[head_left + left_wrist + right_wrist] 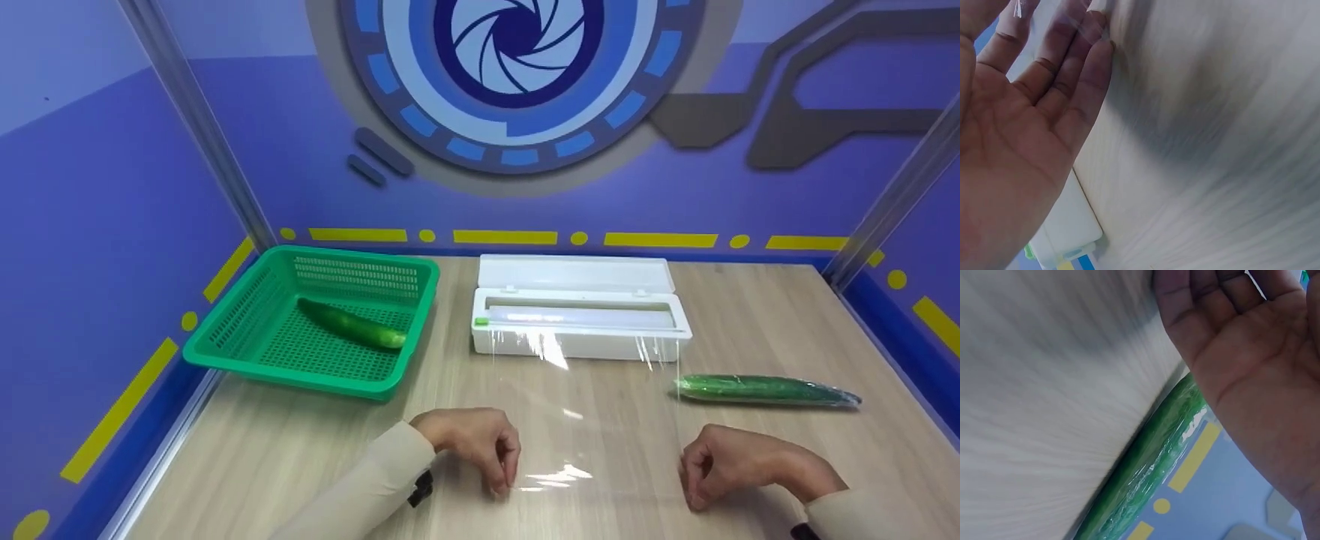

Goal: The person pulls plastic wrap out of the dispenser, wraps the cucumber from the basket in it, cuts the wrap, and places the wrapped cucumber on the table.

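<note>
A sheet of clear cling film point(574, 420) stretches from a white dispenser box point(577, 345) toward the front of the table. Its near left corner is pinched between thumb and fingers of my left hand point(480, 442). My right hand point(739, 461) pinches the near right corner, low over the wood. In the dispenser, whose lid stands open, lies the film roll point(581, 316). Beyond my right hand rests a cucumber wrapped in film point(765, 388), which the right wrist view shows close up as a shiny wrapped cucumber point(1145, 464). The left wrist view catches a corner of the white box point(1069, 222).
At the back left stands a green plastic basket point(289, 381) with one unwrapped cucumber point(352, 326) inside. Blue and purple panels point(390, 202) wall the wooden table point(247, 450) at the back and both sides.
</note>
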`<action>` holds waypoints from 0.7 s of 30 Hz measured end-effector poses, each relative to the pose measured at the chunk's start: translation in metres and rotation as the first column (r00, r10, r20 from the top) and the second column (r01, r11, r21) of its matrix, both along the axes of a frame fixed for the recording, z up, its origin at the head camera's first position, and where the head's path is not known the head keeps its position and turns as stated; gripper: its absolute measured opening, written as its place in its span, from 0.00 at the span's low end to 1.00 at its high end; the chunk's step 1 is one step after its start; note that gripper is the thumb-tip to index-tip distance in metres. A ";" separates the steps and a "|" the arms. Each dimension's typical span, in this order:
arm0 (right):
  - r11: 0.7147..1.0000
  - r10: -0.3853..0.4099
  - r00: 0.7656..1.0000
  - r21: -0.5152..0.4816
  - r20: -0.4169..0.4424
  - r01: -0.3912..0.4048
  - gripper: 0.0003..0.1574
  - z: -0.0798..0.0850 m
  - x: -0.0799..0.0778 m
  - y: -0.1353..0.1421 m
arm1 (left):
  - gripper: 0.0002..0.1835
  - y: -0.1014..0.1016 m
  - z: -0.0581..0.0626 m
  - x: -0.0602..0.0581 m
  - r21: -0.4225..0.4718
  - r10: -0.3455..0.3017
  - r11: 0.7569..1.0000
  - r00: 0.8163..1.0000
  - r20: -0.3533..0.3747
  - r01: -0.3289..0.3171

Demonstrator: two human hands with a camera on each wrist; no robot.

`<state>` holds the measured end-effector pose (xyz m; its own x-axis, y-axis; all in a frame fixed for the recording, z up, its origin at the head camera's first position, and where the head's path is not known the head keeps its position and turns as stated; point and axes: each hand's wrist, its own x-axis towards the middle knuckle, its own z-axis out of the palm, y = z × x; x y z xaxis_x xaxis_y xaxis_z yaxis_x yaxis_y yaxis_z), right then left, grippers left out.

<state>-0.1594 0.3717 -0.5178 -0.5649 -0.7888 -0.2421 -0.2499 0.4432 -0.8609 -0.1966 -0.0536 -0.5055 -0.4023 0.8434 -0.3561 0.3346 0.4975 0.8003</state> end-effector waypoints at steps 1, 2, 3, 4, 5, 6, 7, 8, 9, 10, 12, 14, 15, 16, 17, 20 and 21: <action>1.000 -0.001 1.000 -0.004 -0.009 0.001 0.03 0.000 0.000 0.000 | 0.05 0.000 0.000 0.001 -0.004 -0.001 1.000 1.000 -0.020 0.001; 1.000 -0.004 1.000 -0.008 -0.019 0.004 0.03 -0.001 0.001 0.000 | 0.04 0.000 0.000 0.001 -0.008 0.002 1.000 0.999 -0.036 -0.002; 1.000 -0.008 1.000 -0.012 -0.027 0.008 0.02 -0.001 0.001 0.000 | 0.03 0.000 0.000 0.002 -0.014 0.010 1.000 0.999 -0.050 -0.011; 1.000 -0.012 0.999 -0.017 -0.039 0.012 0.03 -0.001 0.002 0.000 | 0.03 0.000 0.000 0.002 -0.020 0.022 1.000 0.998 -0.062 -0.023; 1.000 -0.019 0.998 -0.017 -0.055 0.019 0.05 -0.002 0.002 -0.001 | 0.03 -0.001 -0.001 0.003 -0.024 0.034 0.999 0.996 -0.078 -0.036; 0.999 -0.033 0.998 -0.016 -0.058 0.032 0.09 -0.002 0.003 -0.002 | 0.03 -0.001 -0.002 0.004 -0.022 0.048 0.999 0.995 -0.083 -0.050; 0.999 -0.048 0.997 -0.014 -0.056 0.047 0.13 -0.002 0.003 -0.003 | 0.04 -0.001 -0.003 0.004 -0.019 0.062 0.998 0.994 -0.088 -0.064; 0.998 -0.065 0.996 -0.007 -0.056 0.065 0.16 -0.002 0.004 -0.004 | 0.05 -0.001 -0.004 0.005 -0.013 0.076 0.997 0.994 -0.084 -0.077; 0.997 -0.081 0.995 -0.002 -0.055 0.081 0.19 -0.003 0.005 -0.005 | 0.06 0.000 -0.005 0.005 -0.005 0.082 0.997 0.993 -0.083 -0.083; 0.996 -0.094 0.994 0.002 -0.055 0.094 0.22 -0.003 0.005 -0.006 | 0.06 0.000 -0.005 0.006 0.007 0.086 0.996 0.993 -0.082 -0.085; 0.993 -0.117 0.992 0.009 -0.047 0.118 0.25 -0.003 0.006 -0.008 | 0.06 0.001 -0.007 0.006 0.042 0.086 0.996 0.994 -0.073 -0.083; 0.993 -0.117 0.991 0.012 -0.062 0.118 0.23 -0.005 0.006 -0.009 | 0.04 0.001 -0.010 0.007 0.067 0.094 0.994 0.994 -0.056 -0.090; 0.993 -0.114 0.991 0.010 -0.072 0.115 0.22 -0.005 0.006 -0.010 | 0.04 0.001 -0.011 0.008 0.080 0.105 0.992 0.994 -0.042 -0.101; 0.993 -0.117 0.990 0.021 -0.079 0.119 0.21 -0.006 0.006 -0.010 | 0.04 0.001 -0.012 0.008 0.089 0.119 0.989 0.992 -0.036 -0.115; 0.993 -0.115 0.989 0.022 -0.092 0.117 0.19 -0.006 0.007 -0.011 | 0.05 0.002 -0.013 0.008 0.092 0.132 0.987 0.991 -0.038 -0.128; 0.995 -0.099 0.987 0.012 -0.127 0.101 0.13 -0.009 0.007 -0.012 | 0.12 0.003 -0.015 0.010 0.078 0.157 0.985 0.985 -0.073 -0.152; 0.995 -0.094 0.985 0.011 -0.142 0.097 0.12 -0.010 0.007 -0.012 | 0.13 0.004 -0.016 0.011 0.069 0.160 0.986 0.983 -0.091 -0.154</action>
<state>-0.1527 0.3596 -0.5274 -0.6668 -0.7259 -0.1685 -0.3239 0.4859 -0.8118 -0.1857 -0.0499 -0.5211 -0.5609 0.7865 -0.2586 0.3331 0.5003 0.7992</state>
